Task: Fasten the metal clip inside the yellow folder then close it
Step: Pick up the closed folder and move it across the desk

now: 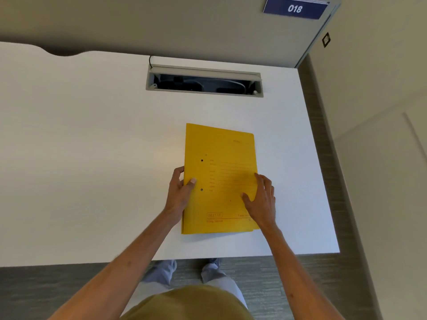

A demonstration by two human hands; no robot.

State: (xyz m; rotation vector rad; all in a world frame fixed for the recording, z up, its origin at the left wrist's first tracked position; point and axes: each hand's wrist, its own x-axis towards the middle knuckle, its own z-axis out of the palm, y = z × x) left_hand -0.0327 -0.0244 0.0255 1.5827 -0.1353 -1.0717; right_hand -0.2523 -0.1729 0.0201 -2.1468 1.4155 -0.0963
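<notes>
The yellow folder (221,158) lies shut and flat on the white table (92,158), its spine to the left, with two punched holes and red print on the cover. My left hand (180,195) grips the spine edge, thumb on the cover and fingers curled around the side. My right hand (262,199) rests on the cover near its right edge, fingers spread and pressing down. The metal clip is hidden inside the folder.
An open grey cable tray (204,83) is set into the table behind the folder. A beige partition wall with a blue "018" sign (295,8) stands at the back. The table's front edge runs just above my feet, and carpet lies to the right.
</notes>
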